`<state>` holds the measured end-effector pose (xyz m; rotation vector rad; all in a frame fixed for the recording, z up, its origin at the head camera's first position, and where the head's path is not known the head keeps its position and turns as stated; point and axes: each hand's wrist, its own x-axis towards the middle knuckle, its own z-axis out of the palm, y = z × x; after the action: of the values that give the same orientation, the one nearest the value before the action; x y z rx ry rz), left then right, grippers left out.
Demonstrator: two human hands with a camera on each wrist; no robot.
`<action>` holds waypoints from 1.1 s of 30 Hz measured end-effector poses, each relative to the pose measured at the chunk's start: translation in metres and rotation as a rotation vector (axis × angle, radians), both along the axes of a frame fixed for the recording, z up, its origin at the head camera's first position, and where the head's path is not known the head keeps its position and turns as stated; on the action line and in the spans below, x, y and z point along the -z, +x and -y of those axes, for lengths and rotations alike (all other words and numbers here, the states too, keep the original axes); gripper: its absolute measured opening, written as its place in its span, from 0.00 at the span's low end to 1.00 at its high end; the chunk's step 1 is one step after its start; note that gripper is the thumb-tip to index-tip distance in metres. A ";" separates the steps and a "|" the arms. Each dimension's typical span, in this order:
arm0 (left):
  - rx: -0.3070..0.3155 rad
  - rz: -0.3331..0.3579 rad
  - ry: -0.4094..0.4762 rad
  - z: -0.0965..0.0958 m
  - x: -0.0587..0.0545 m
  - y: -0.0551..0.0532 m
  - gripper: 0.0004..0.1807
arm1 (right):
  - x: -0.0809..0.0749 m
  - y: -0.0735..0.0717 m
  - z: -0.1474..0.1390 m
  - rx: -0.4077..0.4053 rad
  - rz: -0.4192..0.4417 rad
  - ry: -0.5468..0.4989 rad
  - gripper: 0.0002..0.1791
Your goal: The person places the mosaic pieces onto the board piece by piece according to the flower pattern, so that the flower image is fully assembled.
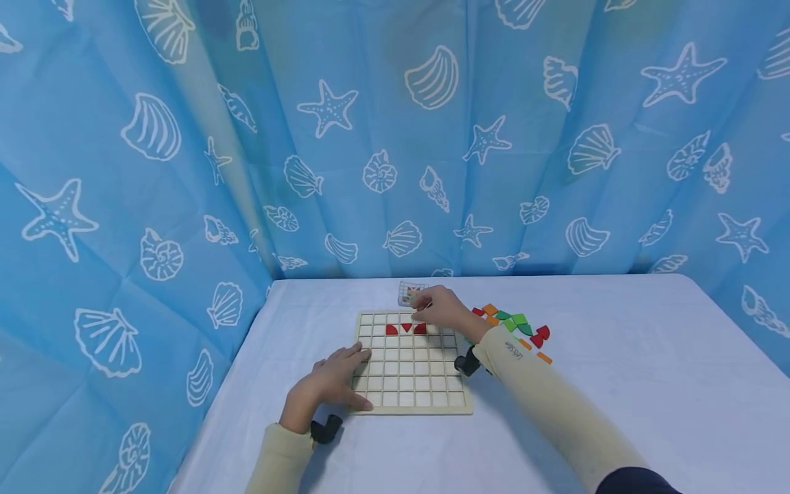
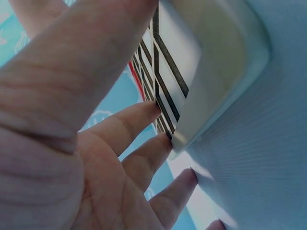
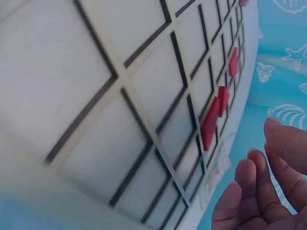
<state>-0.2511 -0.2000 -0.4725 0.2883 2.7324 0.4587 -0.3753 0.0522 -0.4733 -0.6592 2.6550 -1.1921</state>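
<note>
A pale grid board (image 1: 426, 410) lies on the white table. Three red pieces sit in one row near its far side: a left curved piece (image 1: 391, 330), a middle triangle (image 1: 406, 327) and a right curved piece (image 1: 420, 329). My left hand (image 1: 333, 377) rests spread along the board's left edge, the thumb at the near corner. My right hand (image 1: 443, 307) hovers past the red row, beside a small gridded pattern card (image 1: 404, 293) that it partly covers. In the right wrist view, its fingers (image 3: 245, 175) bend loosely with nothing seen between them and the thumb.
Right of the board lie several loose flat pieces: green pieces (image 1: 520, 319), orange pieces (image 1: 489, 309) and red pieces (image 1: 543, 332). My right forearm passes in front of some. A blue seashell curtain (image 1: 370, 137) hangs behind and left of the table (image 1: 617, 357).
</note>
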 end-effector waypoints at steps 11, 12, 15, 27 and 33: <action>-0.010 -0.008 -0.001 0.000 0.000 0.002 0.56 | -0.010 0.003 -0.039 0.047 0.006 0.044 0.12; -0.009 -0.007 -0.001 0.000 0.000 0.002 0.56 | -0.011 0.003 -0.042 0.048 0.003 0.051 0.12; -0.011 -0.002 0.003 -0.001 0.000 0.002 0.56 | -0.013 0.004 -0.053 0.052 -0.005 0.069 0.13; -0.005 -0.011 0.012 -0.002 -0.003 0.001 0.56 | -0.015 0.026 -0.090 0.093 0.012 0.151 0.13; -0.002 -0.007 0.015 -0.002 -0.003 0.003 0.56 | -0.016 0.042 -0.105 0.076 0.055 0.149 0.13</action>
<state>-0.2483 -0.1979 -0.4697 0.2916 2.7374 0.4793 -0.3329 0.1569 -0.4576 -0.4980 2.7121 -1.0015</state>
